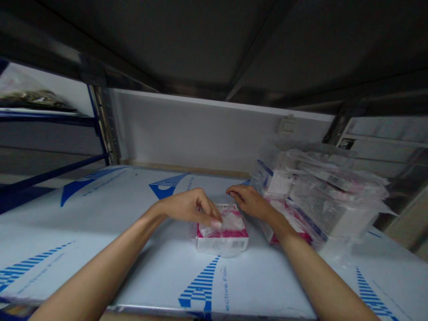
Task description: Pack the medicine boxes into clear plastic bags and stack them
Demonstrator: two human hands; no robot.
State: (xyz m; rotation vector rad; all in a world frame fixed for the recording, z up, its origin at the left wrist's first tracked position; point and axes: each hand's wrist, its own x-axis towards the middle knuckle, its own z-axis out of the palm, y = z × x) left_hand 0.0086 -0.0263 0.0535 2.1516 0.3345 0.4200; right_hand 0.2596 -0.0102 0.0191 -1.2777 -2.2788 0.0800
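A white and pink cardboard box (223, 236) lies flat on the shelf, loosely covered by a clear plastic wrap (220, 221). My left hand (190, 207) is over the box's near left side, with its fingertips pinched on the wrap. Just past the box's far right corner rests my right hand (249, 203), fingers curled and apart from the wrap, holding nothing I can see. The hands hide part of the box's top.
A heap of plastic-wrapped boxes (317, 191) stands to the right, against my right forearm. The shelf surface (100, 240) has blue-printed protective film. A white back panel (187, 129) with a wall plate (287, 125) stands behind, under a dark shelf overhead (167, 40).
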